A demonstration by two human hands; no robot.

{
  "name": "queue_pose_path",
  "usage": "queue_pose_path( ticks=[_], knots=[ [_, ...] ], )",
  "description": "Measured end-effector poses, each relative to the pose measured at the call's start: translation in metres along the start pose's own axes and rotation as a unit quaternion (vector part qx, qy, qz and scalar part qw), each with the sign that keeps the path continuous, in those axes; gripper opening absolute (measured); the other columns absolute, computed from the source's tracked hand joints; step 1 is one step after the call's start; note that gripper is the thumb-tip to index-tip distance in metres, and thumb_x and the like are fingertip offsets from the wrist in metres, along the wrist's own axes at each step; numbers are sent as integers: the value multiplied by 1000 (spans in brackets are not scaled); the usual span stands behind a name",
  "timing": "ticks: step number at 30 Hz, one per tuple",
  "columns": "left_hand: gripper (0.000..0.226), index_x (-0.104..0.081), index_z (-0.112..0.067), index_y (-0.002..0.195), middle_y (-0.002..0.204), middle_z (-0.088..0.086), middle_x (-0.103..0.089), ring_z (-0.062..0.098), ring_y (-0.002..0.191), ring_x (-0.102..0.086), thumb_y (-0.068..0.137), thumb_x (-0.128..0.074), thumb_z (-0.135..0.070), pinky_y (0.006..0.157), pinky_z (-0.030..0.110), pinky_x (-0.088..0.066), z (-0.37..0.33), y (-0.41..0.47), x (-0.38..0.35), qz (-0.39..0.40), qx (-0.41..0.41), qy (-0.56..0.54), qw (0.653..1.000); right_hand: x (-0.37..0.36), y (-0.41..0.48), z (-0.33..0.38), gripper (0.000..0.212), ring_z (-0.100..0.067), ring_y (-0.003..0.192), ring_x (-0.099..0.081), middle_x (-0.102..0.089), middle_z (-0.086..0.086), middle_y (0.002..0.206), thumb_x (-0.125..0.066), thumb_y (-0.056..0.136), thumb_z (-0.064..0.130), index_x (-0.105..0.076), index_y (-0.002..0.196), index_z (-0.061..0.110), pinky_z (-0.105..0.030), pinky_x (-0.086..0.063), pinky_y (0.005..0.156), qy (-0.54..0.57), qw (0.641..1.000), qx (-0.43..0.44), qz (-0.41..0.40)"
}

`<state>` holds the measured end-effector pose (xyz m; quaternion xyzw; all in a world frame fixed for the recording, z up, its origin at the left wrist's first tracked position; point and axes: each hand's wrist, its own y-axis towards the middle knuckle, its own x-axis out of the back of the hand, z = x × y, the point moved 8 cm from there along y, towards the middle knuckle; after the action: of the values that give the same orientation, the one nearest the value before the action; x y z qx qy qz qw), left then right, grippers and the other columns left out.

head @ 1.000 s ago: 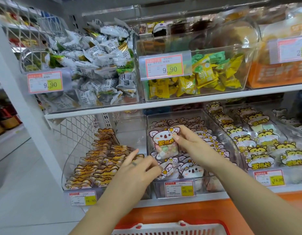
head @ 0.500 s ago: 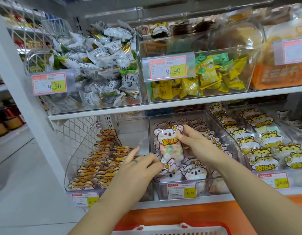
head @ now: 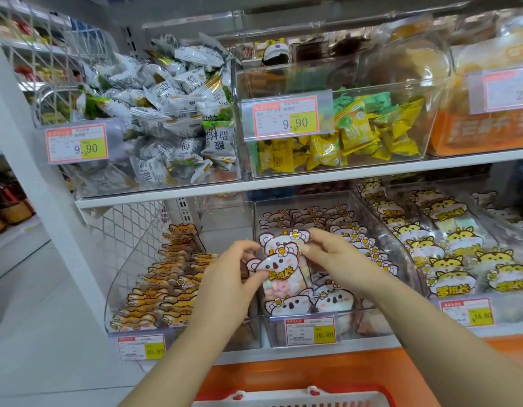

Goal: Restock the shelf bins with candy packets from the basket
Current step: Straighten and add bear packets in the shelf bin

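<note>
At btm: basket (head: 295, 398) rim only

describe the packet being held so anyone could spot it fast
On the lower shelf, find the middle clear bin. The left hand and right hand pinch one koala packet above it. Unlike the koala packets lying in the bin, it is lifted and tilted, showing pastel candies.

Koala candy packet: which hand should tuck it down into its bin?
Probably the right hand: it pinches the koala packet at its top, directly above the koala bin. The left hand grips the side from over the neighbouring bin.
</note>
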<state>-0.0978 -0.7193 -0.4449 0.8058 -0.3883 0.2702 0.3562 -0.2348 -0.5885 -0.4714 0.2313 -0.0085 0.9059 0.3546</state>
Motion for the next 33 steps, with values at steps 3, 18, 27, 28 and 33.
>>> queue_pose_path(
  ticks=[3,18,27,28,33],
  knots=[
    [37,-54,-37,112,98,-21,-60,-7,87,-57,87,-77,-24,66,6,-40,10,1,-2,-11,43,-71,997,0,-2,-4,15,-13,71,-54,-61,-1,78,-52,103,30,-62,94,24,-36,-45,75,-58,998,-6,9],
    [51,-48,-39,124,118,-12,-52,4,110,-52,85,-78,-29,89,18,-40,16,5,-18,-43,55,-86,994,-15,-14,-2,30,-9,85,-57,-60,6,99,-30,105,19,-58,99,28,-32,-53,75,24,997,-74,28],
    [72,-6,-29,160,165,-6,-20,14,150,-19,101,-45,-44,123,42,-19,11,-15,-35,-4,69,-59,996,-3,-24,20,93,-11,108,-56,-45,6,144,-74,82,45,-13,152,47,-38,-50,97,-126,984,44,-114],
    [72,-1,-28,160,166,-5,-18,16,151,-17,103,-41,-44,124,44,-17,8,-14,-35,6,74,-46,996,-4,-25,22,77,-8,105,-57,-47,10,140,-73,84,43,-25,144,51,-38,-52,93,-143,981,63,-112],
    [69,18,-30,157,167,-4,-12,18,154,-8,106,-27,-45,124,51,-3,-2,-4,-43,74,67,43,994,2,-23,15,14,-3,55,-51,-60,-2,74,-67,93,29,-53,88,27,-25,-44,57,-30,992,25,-123]
  ],
)
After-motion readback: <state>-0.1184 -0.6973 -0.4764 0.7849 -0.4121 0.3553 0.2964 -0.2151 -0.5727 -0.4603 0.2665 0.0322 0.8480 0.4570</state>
